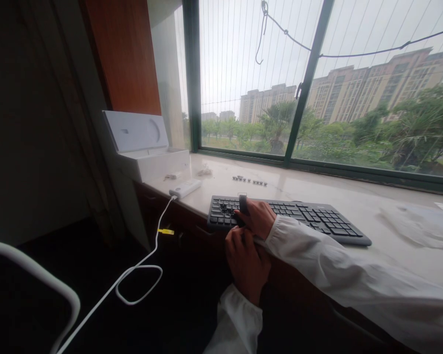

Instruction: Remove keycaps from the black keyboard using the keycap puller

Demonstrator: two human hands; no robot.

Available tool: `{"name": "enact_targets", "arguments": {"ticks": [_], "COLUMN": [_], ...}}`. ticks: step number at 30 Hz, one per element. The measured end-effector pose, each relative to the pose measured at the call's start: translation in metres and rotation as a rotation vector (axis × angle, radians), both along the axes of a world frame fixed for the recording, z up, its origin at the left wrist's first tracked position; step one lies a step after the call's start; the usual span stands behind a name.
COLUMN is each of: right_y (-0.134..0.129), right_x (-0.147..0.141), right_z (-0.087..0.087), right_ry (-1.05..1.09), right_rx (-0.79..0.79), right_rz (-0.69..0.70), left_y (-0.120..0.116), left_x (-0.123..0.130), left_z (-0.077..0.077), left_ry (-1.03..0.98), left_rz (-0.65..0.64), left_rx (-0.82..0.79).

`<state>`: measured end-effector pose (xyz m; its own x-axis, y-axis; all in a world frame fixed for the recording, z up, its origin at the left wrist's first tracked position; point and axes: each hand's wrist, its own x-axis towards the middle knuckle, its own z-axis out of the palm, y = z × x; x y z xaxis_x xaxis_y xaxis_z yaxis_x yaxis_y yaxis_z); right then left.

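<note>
A black keyboard (310, 216) lies on the pale windowsill, with several keycaps gone from its left part. Over that part, my right hand (260, 216) is closed round a dark keycap puller (242, 204), whose thin wire loop points up and away. My left hand (247, 265) is just below, at the keyboard's front edge, with its fingers curled together close against the right hand. Whatever its fingertips hold, if anything, is hidden. Behind the keyboard, several loose dark keycaps (249, 181) sit in short rows on the sill.
An open white box (158, 164) stands at the sill's left end. Nearer lies a white power bank (185, 189), its white cable (157, 236) hanging over the edge. Crumpled clear plastic (415, 223) lies at the right. The window (251, 108) rises behind.
</note>
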<state>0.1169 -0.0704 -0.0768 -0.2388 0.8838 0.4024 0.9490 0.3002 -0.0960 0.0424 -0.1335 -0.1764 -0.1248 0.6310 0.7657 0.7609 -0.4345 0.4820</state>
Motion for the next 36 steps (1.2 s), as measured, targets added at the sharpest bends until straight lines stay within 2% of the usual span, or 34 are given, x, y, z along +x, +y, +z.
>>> {"name": "enact_targets", "arguments": {"ticks": [15, 21, 27, 33, 36], "right_y": [0.013, 0.018, 0.017, 0.022, 0.022], "right_x": [0.008, 0.015, 0.026, 0.033, 0.032], "right_z": [0.000, 0.020, 0.042, 0.045, 0.043], "right_ry": [-0.010, 0.111, 0.250, 0.375, 0.284], "right_rx": [0.035, 0.043, -0.129, -0.109, -0.117], "right_rz": [-0.081, -0.111, -0.019, 0.107, 0.141], "left_y": [-0.001, -0.003, -0.002, -0.002, -0.002], "left_x": [0.000, -0.001, -0.001, -0.001, -0.001], "left_z": [0.003, 0.006, 0.005, 0.005, 0.006], "left_ry": [-0.050, -0.075, -0.073, -0.057, -0.061], "left_rz": [-0.043, -0.087, -0.084, -0.074, -0.069], "left_rx": [-0.043, -0.027, -0.004, -0.017, -0.005]}}
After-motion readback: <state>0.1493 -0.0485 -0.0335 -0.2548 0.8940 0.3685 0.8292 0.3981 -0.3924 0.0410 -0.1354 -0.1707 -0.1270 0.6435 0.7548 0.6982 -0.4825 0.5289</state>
